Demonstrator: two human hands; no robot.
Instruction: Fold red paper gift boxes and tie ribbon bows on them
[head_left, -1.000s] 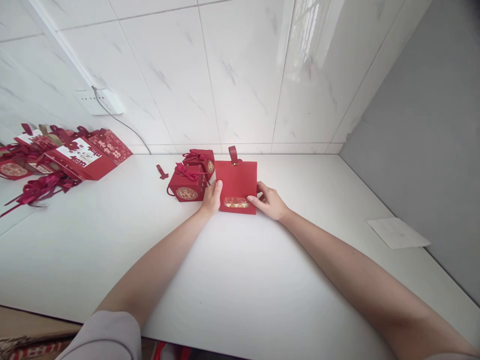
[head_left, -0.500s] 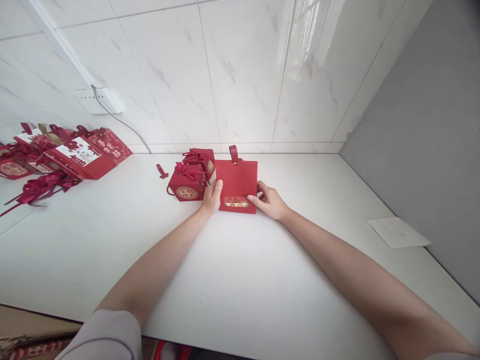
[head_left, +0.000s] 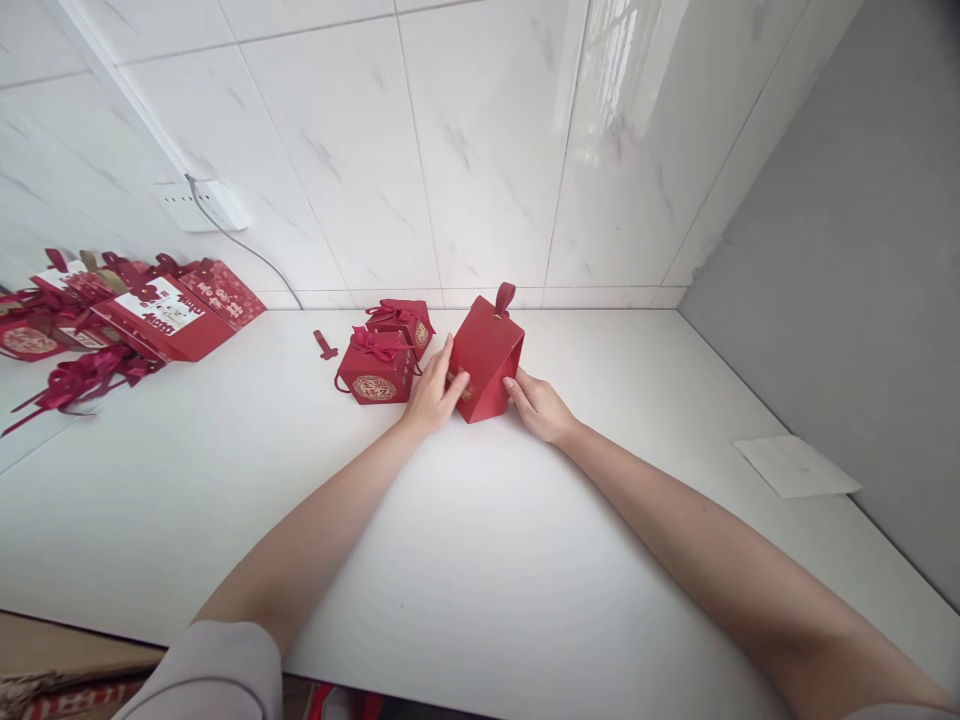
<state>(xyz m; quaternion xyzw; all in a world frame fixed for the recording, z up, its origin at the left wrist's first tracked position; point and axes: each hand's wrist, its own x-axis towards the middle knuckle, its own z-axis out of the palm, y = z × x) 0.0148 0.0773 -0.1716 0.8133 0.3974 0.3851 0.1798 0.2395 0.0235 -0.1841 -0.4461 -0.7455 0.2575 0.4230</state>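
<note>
Between my hands a red gift box (head_left: 486, 355) stands upright on the white table, turned at an angle. A ribbon loop (head_left: 505, 298) sticks up from its top edge. My left hand (head_left: 437, 393) grips its left side, the thumb lying over the front. At the lower right edge, my right hand (head_left: 538, 402) holds the box with thumb and fingers. Just left of my left hand sits a red box with a bow (head_left: 375, 368) and a round gold emblem. A second bowed box (head_left: 401, 322) stands behind it.
A small red strap piece (head_left: 325, 345) lies left of the bowed boxes. Several red gift boxes (head_left: 172, 320) and dark red ribbons (head_left: 86, 375) are piled at far left. A white sheet (head_left: 797, 466) lies on the right. A cable (head_left: 244, 245) runs down the tiled wall.
The gift box has been turned: its windowed front faced me before, and now a side panel and edge show. My left hand has shifted slightly right with it.
</note>
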